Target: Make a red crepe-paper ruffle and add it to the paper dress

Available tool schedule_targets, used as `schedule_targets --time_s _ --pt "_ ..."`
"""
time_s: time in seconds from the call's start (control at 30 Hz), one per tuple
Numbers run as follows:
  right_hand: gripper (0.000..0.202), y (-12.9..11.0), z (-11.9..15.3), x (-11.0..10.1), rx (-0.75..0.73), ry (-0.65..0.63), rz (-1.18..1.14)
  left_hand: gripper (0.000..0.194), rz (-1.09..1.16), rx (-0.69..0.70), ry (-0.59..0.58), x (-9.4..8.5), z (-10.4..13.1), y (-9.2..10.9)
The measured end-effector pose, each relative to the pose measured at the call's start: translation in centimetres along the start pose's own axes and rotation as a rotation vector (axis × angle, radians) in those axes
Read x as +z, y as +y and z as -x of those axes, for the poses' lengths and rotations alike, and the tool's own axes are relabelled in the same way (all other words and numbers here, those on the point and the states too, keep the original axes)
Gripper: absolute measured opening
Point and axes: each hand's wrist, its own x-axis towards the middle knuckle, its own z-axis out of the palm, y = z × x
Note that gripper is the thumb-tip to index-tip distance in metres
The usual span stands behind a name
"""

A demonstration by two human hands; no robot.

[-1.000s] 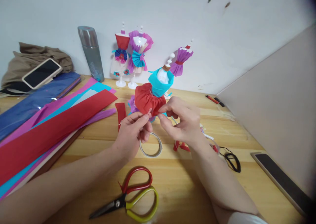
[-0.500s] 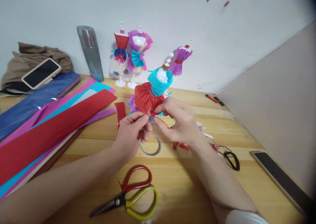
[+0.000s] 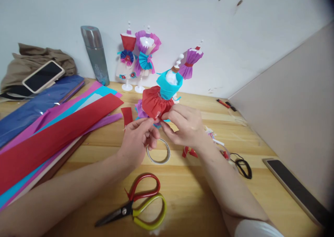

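A small white mannequin (image 3: 171, 77) wears a blue paper top (image 3: 168, 88) and a gathered red paper skirt (image 3: 154, 103), and leans away to the right. My left hand (image 3: 141, 136) pinches the skirt's lower hem between thumb and fingertips, where a small clear bit shows. On the hem's right side, my right hand (image 3: 184, 125) has thumb and fingers closed on the red paper. The mannequin's base is hidden behind my hands. Purple and blue paper (image 3: 139, 110) peeks out left of the skirt. Just below my left hand lies a roll of tape (image 3: 169, 153).
Scissors (image 3: 127, 209) with red and yellow handles lie in front. Long coloured paper strips (image 3: 65, 125) spread at left, by a phone (image 3: 44, 77) and a flask (image 3: 95, 56). Several dressed mannequins (image 3: 127, 56) stand at the wall. Another phone (image 3: 292, 188) and black cord (image 3: 244, 169) are at right.
My right thumb and fingers have come in from beside the hem and closed on the red skirt. My left hand keeps its pinch, nearly still.
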Motion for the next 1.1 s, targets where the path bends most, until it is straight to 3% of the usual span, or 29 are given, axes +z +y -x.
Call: schedule_targets --time_s 0.43,0.77,1.1 --pt "0.009 0.51 0.27 -0.14 0.038 -0.021 -0.087 0.026 0.019 -0.025 0.059 0.03 0.35 0.73" --pt "0.014 0.52 0.24 0.33 0.001 0.037 -0.001 0.021 0.070 -0.018 0.056 0.38 0.07 0.87" --pt "0.018 0.43 0.11 0.30 0.045 0.077 -0.187 0.021 0.065 -0.023 0.056 0.48 0.19 0.88"
